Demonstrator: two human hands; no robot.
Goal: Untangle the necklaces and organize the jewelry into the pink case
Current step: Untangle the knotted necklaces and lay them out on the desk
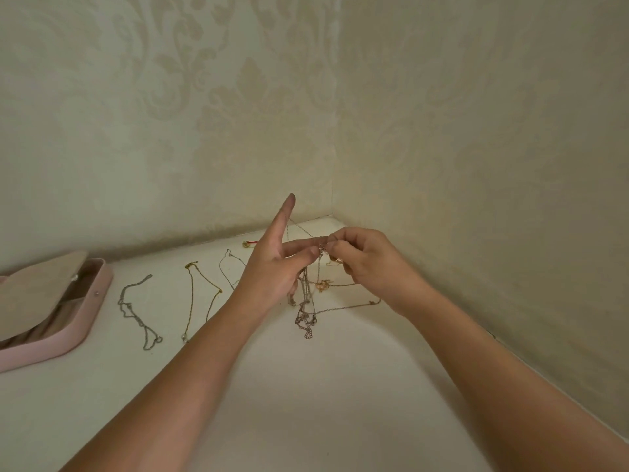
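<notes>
The tangled necklaces (306, 315) are pinched at one knot by both hands: by the right hand (364, 264) with curled fingertips, and by the left hand (272, 267) with thumb and middle finger, forefinger raised. From the grip the tangle hangs downward, its tail reaching the table (323, 386). Three separate chains (200, 298) are laid out on the left hand's side. Beyond them the pink case (85, 321) lies open; its contents cannot be told.

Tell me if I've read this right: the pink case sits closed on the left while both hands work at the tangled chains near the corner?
Not quite. The head view shows the pink case open, its lid raised, not closed. The rest holds: it sits on the left while the left hand and right hand work at the tangled chains near the corner.
</notes>
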